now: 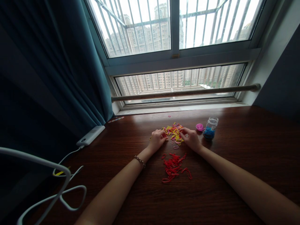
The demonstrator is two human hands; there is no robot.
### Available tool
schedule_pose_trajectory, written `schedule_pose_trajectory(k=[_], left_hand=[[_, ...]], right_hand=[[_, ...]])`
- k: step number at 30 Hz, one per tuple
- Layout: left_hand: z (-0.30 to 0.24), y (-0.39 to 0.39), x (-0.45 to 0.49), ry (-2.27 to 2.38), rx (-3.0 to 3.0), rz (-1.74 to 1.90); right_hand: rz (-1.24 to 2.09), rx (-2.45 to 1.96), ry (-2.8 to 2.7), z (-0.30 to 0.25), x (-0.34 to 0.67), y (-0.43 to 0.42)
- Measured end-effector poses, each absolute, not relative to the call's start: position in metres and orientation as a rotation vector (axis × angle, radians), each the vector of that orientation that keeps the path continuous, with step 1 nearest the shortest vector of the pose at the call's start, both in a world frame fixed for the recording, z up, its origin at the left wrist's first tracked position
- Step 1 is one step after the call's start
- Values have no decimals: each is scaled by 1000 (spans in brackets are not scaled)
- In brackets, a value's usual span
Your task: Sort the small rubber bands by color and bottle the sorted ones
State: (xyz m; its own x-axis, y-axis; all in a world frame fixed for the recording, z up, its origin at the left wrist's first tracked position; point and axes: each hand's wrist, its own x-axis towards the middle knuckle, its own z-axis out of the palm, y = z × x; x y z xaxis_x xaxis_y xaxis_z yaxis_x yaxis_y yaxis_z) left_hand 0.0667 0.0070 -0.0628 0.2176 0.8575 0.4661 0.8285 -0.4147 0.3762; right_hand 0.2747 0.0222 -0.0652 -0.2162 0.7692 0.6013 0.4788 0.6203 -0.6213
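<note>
A loose pile of yellow and pink hair ties (174,132) lies on the wooden table, between my two hands. My left hand (157,139) rests at the pile's left edge with its fingers curled in; some red shows by the fingertips, but what they hold is unclear. At the right edge, my right hand (190,138) has thumb and forefinger pinched together over the pile, and whatever is between them is too small to make out. Closer to me, between my forearms, is a separate heap of red hair ties (173,167).
Right of the pile stands an open clear jar (212,122) with blue hair ties (209,133) inside, beside a pink lid (199,127). A white power strip (91,135) and white cables (63,184) lie at left. Curtain and barred window border the table (140,200).
</note>
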Motion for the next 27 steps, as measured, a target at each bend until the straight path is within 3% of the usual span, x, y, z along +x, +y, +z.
schedule_pose_trajectory(k=[11, 19, 21, 27], left_hand=[[-63, 11, 63, 1668, 2285, 1154], [-66, 12, 61, 1716, 2120, 1270], [-65, 11, 61, 1717, 2083, 1295], [-57, 5, 64, 1577, 2061, 1293]], right_hand=[[933, -936, -1663, -63, 278, 29], [1759, -641, -2142, -39, 280, 14], [1640, -694, -2095, -43, 280, 17], [616, -1089, -1759, -71, 286, 44]])
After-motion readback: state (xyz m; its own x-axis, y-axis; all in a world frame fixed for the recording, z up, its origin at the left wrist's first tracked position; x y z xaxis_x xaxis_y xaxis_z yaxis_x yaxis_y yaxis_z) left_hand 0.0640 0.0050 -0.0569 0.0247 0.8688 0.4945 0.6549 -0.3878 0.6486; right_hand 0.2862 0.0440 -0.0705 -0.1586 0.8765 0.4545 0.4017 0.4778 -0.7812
